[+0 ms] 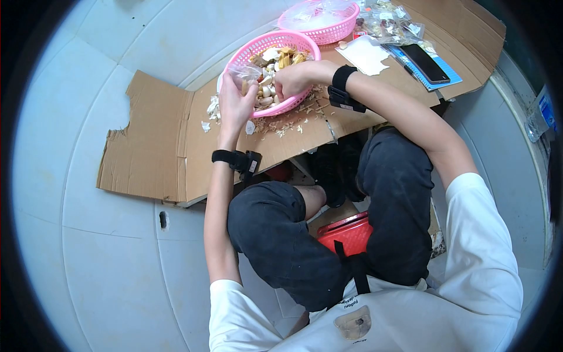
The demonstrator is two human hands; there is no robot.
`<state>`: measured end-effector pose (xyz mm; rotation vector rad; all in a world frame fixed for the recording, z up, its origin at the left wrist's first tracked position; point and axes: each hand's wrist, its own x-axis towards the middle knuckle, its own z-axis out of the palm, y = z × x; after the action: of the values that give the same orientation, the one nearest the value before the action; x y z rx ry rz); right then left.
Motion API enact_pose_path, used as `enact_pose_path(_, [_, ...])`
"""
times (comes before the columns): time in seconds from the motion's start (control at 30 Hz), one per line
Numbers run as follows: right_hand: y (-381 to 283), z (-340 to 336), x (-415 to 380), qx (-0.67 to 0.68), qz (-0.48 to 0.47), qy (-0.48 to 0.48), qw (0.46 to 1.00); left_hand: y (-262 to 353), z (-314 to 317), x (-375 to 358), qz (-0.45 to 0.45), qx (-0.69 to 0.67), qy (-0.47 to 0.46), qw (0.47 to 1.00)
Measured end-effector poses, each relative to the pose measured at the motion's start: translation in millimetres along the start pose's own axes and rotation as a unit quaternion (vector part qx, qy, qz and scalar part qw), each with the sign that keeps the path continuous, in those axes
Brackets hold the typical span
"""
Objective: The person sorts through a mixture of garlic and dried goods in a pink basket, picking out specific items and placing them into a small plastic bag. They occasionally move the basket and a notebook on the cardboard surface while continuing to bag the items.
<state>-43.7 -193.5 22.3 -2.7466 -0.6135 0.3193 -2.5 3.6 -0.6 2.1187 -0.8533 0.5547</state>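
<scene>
A pink plastic basket [233,61] stands on the cardboard and holds pale clove-like pieces [267,92] with yellowish dried pieces [285,58] toward its far side. My left hand [237,105] is closed at the basket's near left rim, gripping a clear plastic bag [246,73] that hangs over the contents. My right hand [292,80] reaches over the right rim, its fingers curled down among the pale pieces. Whatever its fingertips hold is hidden.
Behind stands a second pink basket [334,33] with clear plastic on it. Filled plastic packets [390,23], torn white paper [363,56] and a phone [425,63] on a blue notebook [451,78] lie to the right. Shavings [280,124] litter the cardboard [220,154]. A red stool [346,234] is below.
</scene>
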Motion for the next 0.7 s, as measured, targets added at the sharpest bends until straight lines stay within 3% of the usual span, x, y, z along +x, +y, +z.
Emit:
enact_pose_path(0.57, [12,8,-2,0.076,-0.054,0.129,0.987,9,-4,-2,-0.033,-0.017,-0.014,0.999])
enact_pose_path(0.7, [12,8,-2,0.072,-0.062,0.146,0.985,3,-2,0,-0.005,-0.005,-0.004,1.0])
